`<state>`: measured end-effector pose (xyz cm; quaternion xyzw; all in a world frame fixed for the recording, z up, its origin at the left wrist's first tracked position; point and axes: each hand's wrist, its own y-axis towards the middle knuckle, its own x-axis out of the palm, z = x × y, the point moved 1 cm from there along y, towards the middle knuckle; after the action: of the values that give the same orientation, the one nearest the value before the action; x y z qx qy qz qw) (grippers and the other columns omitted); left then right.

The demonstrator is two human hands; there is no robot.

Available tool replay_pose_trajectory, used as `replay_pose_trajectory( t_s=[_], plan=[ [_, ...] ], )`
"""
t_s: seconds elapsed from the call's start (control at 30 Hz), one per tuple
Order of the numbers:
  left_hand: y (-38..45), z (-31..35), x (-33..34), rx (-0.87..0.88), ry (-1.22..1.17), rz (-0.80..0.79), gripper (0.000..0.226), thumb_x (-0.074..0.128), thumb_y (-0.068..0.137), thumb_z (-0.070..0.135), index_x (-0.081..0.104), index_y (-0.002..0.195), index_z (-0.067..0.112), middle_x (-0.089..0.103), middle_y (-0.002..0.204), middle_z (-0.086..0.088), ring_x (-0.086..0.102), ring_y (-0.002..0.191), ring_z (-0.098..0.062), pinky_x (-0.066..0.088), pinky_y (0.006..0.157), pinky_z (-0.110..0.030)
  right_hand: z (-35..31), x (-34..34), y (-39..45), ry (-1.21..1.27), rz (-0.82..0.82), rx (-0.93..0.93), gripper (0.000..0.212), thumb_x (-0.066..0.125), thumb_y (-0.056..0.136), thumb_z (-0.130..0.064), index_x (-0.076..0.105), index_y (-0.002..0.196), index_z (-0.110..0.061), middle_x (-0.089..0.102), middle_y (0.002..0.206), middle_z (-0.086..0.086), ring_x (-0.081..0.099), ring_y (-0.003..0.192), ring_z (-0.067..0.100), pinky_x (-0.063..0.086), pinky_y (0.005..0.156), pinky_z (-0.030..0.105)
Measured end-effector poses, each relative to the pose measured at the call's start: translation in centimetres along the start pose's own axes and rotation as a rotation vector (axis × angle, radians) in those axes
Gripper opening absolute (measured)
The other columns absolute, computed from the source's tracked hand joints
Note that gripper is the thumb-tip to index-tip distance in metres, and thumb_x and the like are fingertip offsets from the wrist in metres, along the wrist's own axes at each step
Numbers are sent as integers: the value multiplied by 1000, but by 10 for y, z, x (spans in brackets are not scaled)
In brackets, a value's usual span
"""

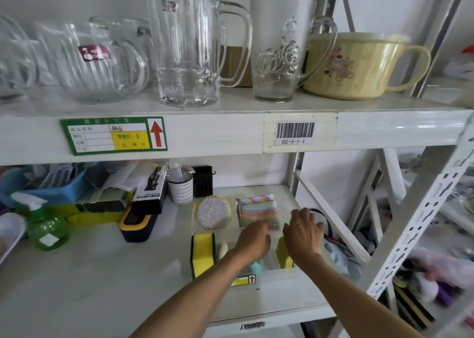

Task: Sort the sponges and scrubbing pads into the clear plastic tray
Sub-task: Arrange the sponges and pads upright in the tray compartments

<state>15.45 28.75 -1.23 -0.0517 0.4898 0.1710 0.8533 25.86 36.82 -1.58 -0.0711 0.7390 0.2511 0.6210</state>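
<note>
Both hands reached into the clear plastic tray (261, 266) — left hand (252, 242) fingers hidden, grip unclear; right hand (304, 231) fingers spread, released, above the striped scrubbing pad (256, 208), probably to arrange it.

White lower shelf (102, 273) — bearing the clear plastic tray (259, 269), a green bottle (48, 231), perhaps a cloth (343, 258).
</note>
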Motion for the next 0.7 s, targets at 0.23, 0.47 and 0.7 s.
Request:
replay_pose_trajectory(
  t_s=[0.23, 0.47, 0.7],
  plan=[
    [-3, 14, 29, -123, -271, -200, 53, 46, 91, 12, 36, 143, 9, 51, 141, -15, 50, 129, -30, 40, 110, -37, 9, 2, -12, 71, -209, 50, 26, 38, 98, -27, 54, 112, -11, 64, 111, 10, 64, 101, 31, 43, 76, 35],
    [-1, -3, 34, -216, -399, -141, 61, 48, 66, 29, 52, 123, 10, 65, 116, -17, 64, 105, -32, 53, 94, -46, -6, 10, -16, 170, -121, -99, 22, 40, 96, -24, 58, 104, -15, 67, 101, 6, 67, 90, 30, 43, 66, 34],
    [-8, -8, 35, -220, -347, -162, 32, 50, 84, 6, 54, 116, 7, 66, 120, -14, 62, 113, -31, 49, 94, -37, -11, 15, -21, 190, -126, -139, 19, 42, 96, -26, 54, 106, -16, 69, 100, 4, 67, 86, 28, 41, 63, 31]
  ],
)
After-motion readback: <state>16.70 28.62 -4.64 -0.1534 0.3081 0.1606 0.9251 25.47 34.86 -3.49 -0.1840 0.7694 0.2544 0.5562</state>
